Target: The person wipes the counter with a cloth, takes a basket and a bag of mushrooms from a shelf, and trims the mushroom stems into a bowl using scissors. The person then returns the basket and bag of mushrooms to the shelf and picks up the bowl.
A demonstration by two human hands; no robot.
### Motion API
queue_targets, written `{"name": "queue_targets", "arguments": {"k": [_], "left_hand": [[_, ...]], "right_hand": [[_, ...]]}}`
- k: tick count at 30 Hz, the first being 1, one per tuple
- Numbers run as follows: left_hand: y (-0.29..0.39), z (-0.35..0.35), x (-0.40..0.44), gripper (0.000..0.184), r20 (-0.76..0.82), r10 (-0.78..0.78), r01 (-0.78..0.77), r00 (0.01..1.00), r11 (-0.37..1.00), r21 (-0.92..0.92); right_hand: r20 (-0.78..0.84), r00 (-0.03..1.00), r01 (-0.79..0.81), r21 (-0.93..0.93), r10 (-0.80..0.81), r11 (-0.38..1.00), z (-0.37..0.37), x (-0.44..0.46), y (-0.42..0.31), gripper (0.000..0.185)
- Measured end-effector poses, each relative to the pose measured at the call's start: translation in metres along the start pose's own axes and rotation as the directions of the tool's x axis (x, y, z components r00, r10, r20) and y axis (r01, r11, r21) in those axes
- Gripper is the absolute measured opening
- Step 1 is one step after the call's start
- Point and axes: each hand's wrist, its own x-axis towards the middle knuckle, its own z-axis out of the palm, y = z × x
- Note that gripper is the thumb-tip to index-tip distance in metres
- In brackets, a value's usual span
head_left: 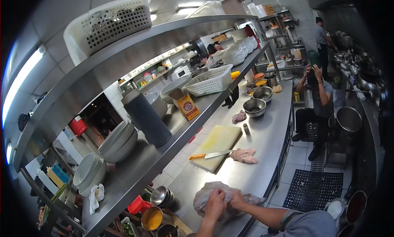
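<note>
Both my hands are closed on a cloudy plastic bag [205, 191] at the near end of the steel counter. My left hand [216, 202] pinches the top of the bag, and my right hand [234, 199] grips it just to the right, the two almost touching. What the bag holds cannot be made out. Beyond it, a knife [219, 153] with an orange handle rests across the yellow-stained cutting board [215, 142]. The blade tip meets a crumpled pinkish cloth [245, 155] on the counter.
Steel bowls [254, 107], another cloth [239, 116] and a small dark cylinder [246, 129] stand farther along the counter [269, 134]. A steel shelf [180, 132] with dishes overhangs the left. A person [324, 93] sits at the right, hands raised; others stand farther back.
</note>
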Motion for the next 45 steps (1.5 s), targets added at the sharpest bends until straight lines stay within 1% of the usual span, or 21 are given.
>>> {"name": "queue_targets", "arguments": {"k": [1, 4, 7, 9, 12, 14, 15, 16, 17, 19, 22, 26, 27, 29, 32, 33, 36, 39, 40, 42, 45], "left_hand": [[0.008, -0.003, 0.001, 0.034, -0.026, 0.002, -0.003, 1.000, 0.999, -0.044], [0.045, -0.024, -0.010, 0.052, -0.221, 0.010, -0.045, 0.975, 0.987, -0.152], [0.044, -0.039, -0.051, 0.061, -0.274, -0.069, 0.020, 0.959, 0.984, -0.176], [0.030, -0.043, -0.087, 0.065, -0.192, -0.121, 0.075, 0.974, 0.969, -0.233], [0.015, -0.071, -0.126, 0.066, -0.118, -0.249, 0.205, 0.961, 0.931, -0.303], [0.010, -0.096, -0.140, 0.066, -0.107, -0.284, 0.236, 0.953, 0.916, -0.325], [0.012, -0.114, -0.137, 0.066, -0.117, -0.272, 0.222, 0.955, 0.920, -0.322], [0.018, -0.130, -0.131, 0.066, -0.119, -0.257, 0.208, 0.959, 0.925, -0.318], [0.029, -0.145, -0.123, 0.065, -0.131, -0.213, 0.162, 0.968, 0.933, -0.320], [0.053, -0.181, -0.098, 0.064, -0.153, -0.106, 0.055, 0.982, 0.951, -0.304], [0.073, -0.226, -0.071, 0.064, -0.362, 0.033, -0.079, 0.932, 0.991, -0.112], [0.104, -0.300, -0.032, 0.062, -0.575, 0.193, -0.140, 0.795, 0.981, 0.136], [0.115, -0.309, -0.020, 0.062, -0.573, 0.217, -0.160, 0.790, 0.976, 0.150], [0.132, -0.315, 0.004, 0.062, -0.555, 0.277, -0.218, 0.784, 0.961, 0.171], [0.148, -0.296, 0.034, 0.063, -0.452, 0.324, -0.222, 0.831, 0.938, 0.265], [0.143, -0.292, 0.041, 0.063, -0.445, 0.362, -0.224, 0.819, 0.916, 0.334], [0.122, -0.294, 0.042, 0.061, -0.479, 0.300, -0.091, 0.825, 0.907, 0.410], [0.099, -0.312, 0.027, 0.060, -0.563, 0.173, 0.071, 0.808, 0.921, 0.384], [0.093, -0.321, 0.022, 0.059, -0.593, 0.135, 0.127, 0.794, 0.917, 0.378], [0.087, -0.353, 0.018, 0.057, -0.608, 0.247, 0.150, 0.754, 0.837, 0.526], [0.121, -0.406, 0.046, 0.053, -0.724, 0.397, 0.144, 0.564, 0.816, 0.559]], "right_hand": [[-0.089, 0.996, -0.026, 0.077, 0.033, 0.997, -0.013, 0.002, -0.021, 0.020], [-0.215, 0.976, 0.085, 0.240, -0.032, 0.967, -0.052, 0.016, -0.078, 0.014], [-0.183, 0.978, 0.105, 0.012, -0.101, 0.994, -0.103, 0.019, -0.102, 0.013], [-0.284, 0.933, 0.250, 0.066, -0.222, 0.966, -0.138, 0.016, -0.150, 0.015], [-0.382, 0.899, 0.384, 0.455, -0.213, 0.804, -0.225, 0.024, -0.068, 0.019], [-0.417, 0.795, 0.563, 0.235, -0.440, 0.793, -0.272, 0.015, -0.163, 0.022], [-0.677, 0.675, 0.656, 0.370, -0.293, 0.657, -0.280, 0.013, -0.195, 0.021], [-0.670, 0.543, 0.564, -0.156, -0.506, 0.811, -0.313, 0.022, -0.208, 0.026], [-0.621, 0.376, 0.286, -0.628, -0.688, 0.724, -0.346, 0.031, -0.222, 0.032], [-0.693, 0.213, 0.300, -0.624, -0.689, 0.721, -0.383, 0.048, -0.299, 0.036], [-0.641, 0.218, 0.653, -0.465, -0.736, 0.598, -0.436, 0.069, -0.384, 0.034], [-0.716, 0.225, 0.835, -0.207, -0.660, 0.509, -0.418, 0.095, -0.479, 0.020], [-0.738, 0.237, 0.856, -0.149, -0.632, 0.494, -0.407, 0.103, -0.498, 0.020], [-0.780, 0.250, 0.894, -0.042, -0.574, 0.447, -0.385, 0.110, -0.537, 0.027], [-0.697, 0.267, 0.882, -0.102, -0.666, 0.461, -0.440, 0.135, -0.555, 0.021], [-0.682, 0.279, 0.878, -0.104, -0.676, 0.467, -0.449, 0.140, -0.561, 0.020], [-0.652, 0.298, 0.875, -0.105, -0.697, 0.473, -0.474, 0.153, -0.573, 0.020], [-0.631, 0.343, 0.852, -0.103, -0.696, 0.513, -0.494, 0.164, -0.575, 0.019], [-0.629, 0.355, 0.843, -0.105, -0.692, 0.528, -0.501, 0.168, -0.574, 0.019], [-0.619, 0.384, 0.833, -0.087, -0.685, 0.546, -0.511, 0.173, -0.567, 0.019], [-0.578, 0.475, 0.813, 0.000, -0.664, 0.582, -0.525, 0.185, -0.550, 0.019]]}}
